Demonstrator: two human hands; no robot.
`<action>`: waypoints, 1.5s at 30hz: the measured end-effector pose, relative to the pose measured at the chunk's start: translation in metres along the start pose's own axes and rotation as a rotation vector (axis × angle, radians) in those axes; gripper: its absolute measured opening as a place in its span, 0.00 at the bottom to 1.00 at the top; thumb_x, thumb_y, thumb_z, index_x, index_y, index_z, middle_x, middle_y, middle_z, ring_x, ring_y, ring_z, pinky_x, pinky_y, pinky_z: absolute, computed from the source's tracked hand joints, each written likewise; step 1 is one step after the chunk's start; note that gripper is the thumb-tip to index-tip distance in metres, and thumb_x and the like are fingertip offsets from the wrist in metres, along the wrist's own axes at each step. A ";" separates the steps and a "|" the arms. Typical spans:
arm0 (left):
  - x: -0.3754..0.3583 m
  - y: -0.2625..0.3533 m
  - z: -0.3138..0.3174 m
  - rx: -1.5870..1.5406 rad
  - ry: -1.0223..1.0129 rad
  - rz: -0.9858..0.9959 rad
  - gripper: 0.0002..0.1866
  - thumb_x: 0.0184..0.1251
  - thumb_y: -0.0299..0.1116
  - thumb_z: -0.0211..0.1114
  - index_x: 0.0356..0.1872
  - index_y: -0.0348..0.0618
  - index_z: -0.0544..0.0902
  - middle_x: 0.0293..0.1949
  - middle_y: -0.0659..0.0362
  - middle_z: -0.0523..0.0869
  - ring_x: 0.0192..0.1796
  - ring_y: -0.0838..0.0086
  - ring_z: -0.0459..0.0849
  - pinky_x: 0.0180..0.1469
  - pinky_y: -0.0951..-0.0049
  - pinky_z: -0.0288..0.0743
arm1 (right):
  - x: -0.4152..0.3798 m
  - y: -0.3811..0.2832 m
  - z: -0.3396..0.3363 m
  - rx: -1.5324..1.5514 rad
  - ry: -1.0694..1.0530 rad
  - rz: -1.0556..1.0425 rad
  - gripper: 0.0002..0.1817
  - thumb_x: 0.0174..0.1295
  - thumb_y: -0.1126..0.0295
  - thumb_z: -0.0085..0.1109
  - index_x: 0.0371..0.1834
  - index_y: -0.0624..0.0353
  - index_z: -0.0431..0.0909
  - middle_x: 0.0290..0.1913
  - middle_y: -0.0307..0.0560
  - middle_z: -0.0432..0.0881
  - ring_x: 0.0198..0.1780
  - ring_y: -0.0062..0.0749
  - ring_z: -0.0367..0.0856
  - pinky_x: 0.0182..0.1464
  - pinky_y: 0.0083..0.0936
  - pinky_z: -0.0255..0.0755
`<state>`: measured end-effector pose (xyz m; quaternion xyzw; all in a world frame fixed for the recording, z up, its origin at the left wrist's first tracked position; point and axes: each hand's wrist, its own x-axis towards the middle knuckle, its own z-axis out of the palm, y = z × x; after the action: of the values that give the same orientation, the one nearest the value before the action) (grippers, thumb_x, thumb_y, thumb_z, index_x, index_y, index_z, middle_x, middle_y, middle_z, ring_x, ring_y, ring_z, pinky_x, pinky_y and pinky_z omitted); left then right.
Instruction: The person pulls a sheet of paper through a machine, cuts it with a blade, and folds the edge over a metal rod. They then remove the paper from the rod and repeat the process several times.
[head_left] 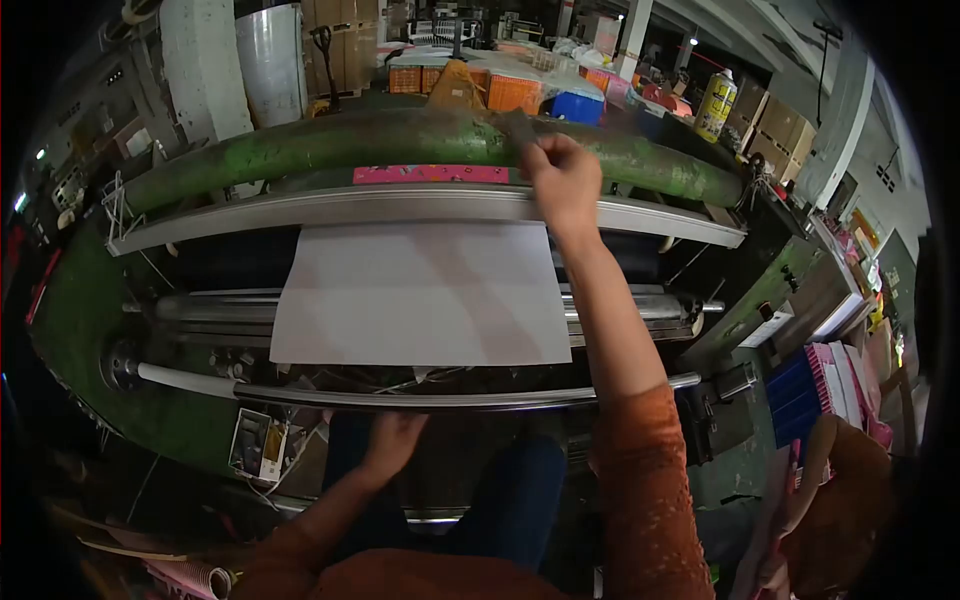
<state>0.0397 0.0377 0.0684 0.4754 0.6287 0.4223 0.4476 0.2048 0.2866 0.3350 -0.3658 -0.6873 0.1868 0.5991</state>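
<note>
Green machine [75, 300], steel bar [420, 399] over left hand [395, 442], grip unclear, right hand [568, 185] pinching dark piece [518, 128]

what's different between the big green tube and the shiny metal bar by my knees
The green tube is thick, the metal bar slimmer. The tube looks mottled and worn; the bar is smooth and shiny. The tube lies beyond the white sheet, the bar on its near side. Both are long and run crosswise.

Around your two hands
The sheet [420, 295] lies nearer you and left of your right hand [566, 180], beyond your left hand [397, 440]; the spray can [716, 105] stands right of your right hand.
</note>
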 end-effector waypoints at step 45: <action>-0.064 0.068 -0.086 0.659 0.402 0.882 0.16 0.59 0.30 0.67 0.49 0.38 0.80 0.48 0.51 0.81 0.52 0.57 0.79 0.55 0.56 0.73 | -0.170 0.009 -0.052 -0.824 -0.531 -0.485 0.04 0.51 0.72 0.61 0.30 0.56 0.77 0.46 0.40 0.81 0.56 0.38 0.74 0.58 0.37 0.60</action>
<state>-0.0190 -0.0206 0.1642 0.7169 0.5422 0.4326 -0.0699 0.2598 0.1592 0.2228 -0.3415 -0.8958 -0.1554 0.2383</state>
